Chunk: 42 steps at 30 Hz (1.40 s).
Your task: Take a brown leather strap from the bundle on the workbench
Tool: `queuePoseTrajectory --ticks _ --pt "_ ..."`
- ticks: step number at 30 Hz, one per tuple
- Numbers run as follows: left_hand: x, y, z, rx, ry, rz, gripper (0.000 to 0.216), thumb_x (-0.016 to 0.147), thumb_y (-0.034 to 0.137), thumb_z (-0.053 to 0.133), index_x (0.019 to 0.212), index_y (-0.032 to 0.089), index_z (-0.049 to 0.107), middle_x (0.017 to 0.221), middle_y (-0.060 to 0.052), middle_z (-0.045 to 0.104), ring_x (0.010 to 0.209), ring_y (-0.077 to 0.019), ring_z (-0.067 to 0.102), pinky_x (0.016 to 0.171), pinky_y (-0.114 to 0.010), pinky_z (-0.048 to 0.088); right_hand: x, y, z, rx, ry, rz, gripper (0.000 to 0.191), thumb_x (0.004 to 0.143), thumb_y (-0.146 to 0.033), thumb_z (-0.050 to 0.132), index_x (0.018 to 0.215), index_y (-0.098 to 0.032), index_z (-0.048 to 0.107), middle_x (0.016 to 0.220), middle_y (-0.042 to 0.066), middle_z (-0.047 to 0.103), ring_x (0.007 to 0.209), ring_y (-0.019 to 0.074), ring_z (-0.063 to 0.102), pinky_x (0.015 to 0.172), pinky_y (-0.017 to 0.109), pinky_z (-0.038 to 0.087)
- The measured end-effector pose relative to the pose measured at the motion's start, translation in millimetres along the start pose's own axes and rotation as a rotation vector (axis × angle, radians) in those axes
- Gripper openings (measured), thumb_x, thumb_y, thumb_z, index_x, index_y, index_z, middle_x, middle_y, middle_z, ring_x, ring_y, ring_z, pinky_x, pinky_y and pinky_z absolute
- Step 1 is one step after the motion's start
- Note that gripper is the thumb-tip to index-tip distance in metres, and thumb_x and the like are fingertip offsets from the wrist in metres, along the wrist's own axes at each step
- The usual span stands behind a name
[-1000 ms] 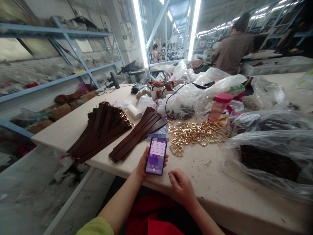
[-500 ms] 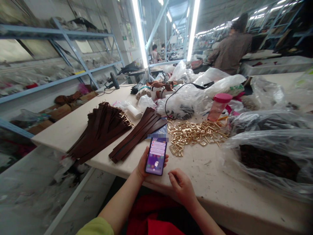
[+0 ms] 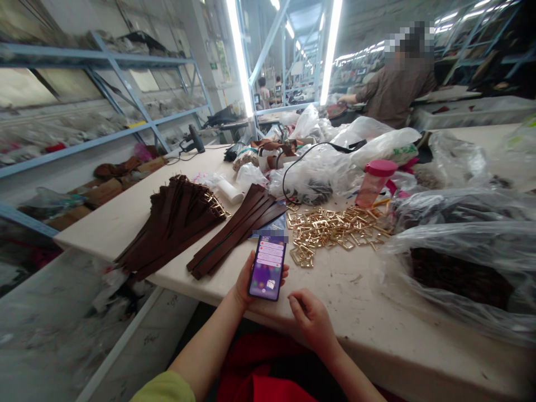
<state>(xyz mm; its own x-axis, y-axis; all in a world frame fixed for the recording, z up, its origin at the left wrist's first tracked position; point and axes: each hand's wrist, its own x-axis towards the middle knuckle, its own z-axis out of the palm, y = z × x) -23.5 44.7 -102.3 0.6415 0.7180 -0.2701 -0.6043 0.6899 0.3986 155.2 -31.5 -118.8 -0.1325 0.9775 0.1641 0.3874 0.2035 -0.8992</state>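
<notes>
My left hand (image 3: 242, 282) holds a smartphone (image 3: 268, 267) with a lit purple screen over the near edge of the worktable (image 3: 355, 312). My right hand (image 3: 312, 321) rests on the table just right of the phone, fingers loosely curled with nothing in them. Beyond the phone lie a pile of gold metal buckles (image 3: 333, 228), a row of dark brown leather straps (image 3: 234, 229) and a bigger heap of straps with buckles fitted (image 3: 171, 220).
Plastic bags (image 3: 456, 262) with dark contents crowd the table's right side. A pink-lidded bottle (image 3: 374, 181), a black cable (image 3: 301, 162) and more bags stand further back. Blue metal shelving (image 3: 104, 95) runs along the left. A person (image 3: 397, 84) works at a far table.
The picture on the phone's lower screen has changed slightly. The distant person has stretched an arm out to the left. My hands have stayed put.
</notes>
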Motion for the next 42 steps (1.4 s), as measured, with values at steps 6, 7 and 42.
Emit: queuePoseTrajectory --ticks 6,7,42 --pt "-0.6 0.4 2.1 -0.001 -0.013 0.001 0.079 0.081 0.064 0.03 0.126 0.0 0.039 0.114 -0.025 0.056 0.1 -0.0293 0.058 0.09 -0.041 0.038 -0.1 -0.3 0.2 0.006 0.007 -0.003 0.021 0.086 -0.03 0.042 0.074 -0.019 0.054 0.069 0.002 0.055 0.065 0.0139 0.05 0.061 0.026 0.038" --pt "-0.6 0.4 2.4 0.0 -0.013 0.002 0.079 0.081 0.064 0.03 0.125 0.0 0.04 0.114 -0.025 0.056 0.1 -0.0293 0.058 0.09 -0.041 0.037 -0.1 -0.3 0.1 0.006 0.008 -0.005 0.021 0.086 -0.03 0.042 0.074 -0.019 0.054 0.069 0.002 0.055 0.064 0.0139 0.05 0.061 0.026 0.038" --pt "-0.8 0.6 2.8 0.008 -0.007 0.0 0.079 0.081 0.065 0.029 0.124 0.0 0.042 0.115 -0.024 0.056 0.1 -0.0293 0.058 0.091 -0.041 0.037 -0.2 0.3 -0.5 0.008 0.022 0.0 0.021 0.086 -0.03 0.042 0.074 -0.019 0.055 0.069 0.002 0.056 0.064 0.0141 0.051 0.06 0.025 0.039"
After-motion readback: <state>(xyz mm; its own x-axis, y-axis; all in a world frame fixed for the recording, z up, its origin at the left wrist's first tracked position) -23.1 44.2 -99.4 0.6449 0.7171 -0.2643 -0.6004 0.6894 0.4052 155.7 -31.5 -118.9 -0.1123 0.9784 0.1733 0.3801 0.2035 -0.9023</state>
